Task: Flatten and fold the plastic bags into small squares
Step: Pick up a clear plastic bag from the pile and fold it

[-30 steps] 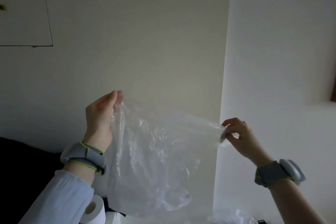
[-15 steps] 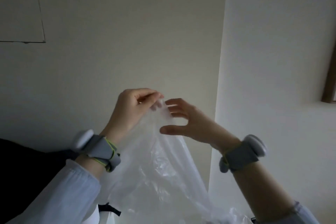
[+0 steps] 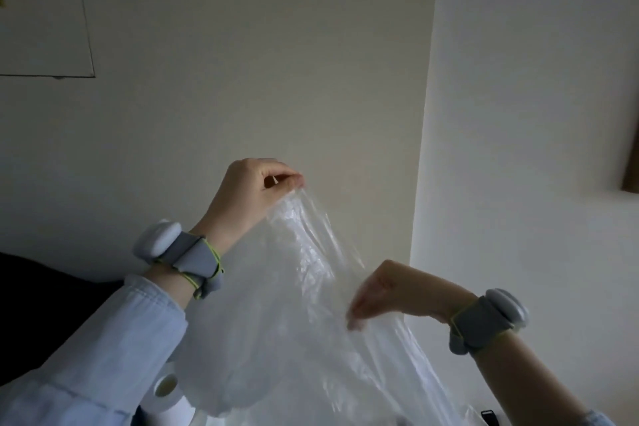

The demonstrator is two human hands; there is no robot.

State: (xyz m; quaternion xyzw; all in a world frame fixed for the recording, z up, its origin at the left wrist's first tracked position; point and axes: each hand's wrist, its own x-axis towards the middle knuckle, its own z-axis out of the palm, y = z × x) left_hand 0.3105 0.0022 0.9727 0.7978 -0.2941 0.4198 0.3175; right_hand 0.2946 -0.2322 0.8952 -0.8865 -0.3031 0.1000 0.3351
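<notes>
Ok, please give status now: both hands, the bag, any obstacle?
Left hand pinches plastic bag top, held up. Right hand lower on bag edge, blurred, grip unclear. Bag hanging, unfolded. Nothing blocking.

Home room: plain cream walls (image 3: 276,79), toilet-paper roll (image 3: 169,394), dark cushion (image 3: 41,284).

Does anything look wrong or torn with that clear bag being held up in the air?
No tear shows. The plastic bag is just crumpled and bunched, hanging from the left hand's pinch at its top, far from flat. The right hand is blurred against its side, so its grip is unclear.
</notes>
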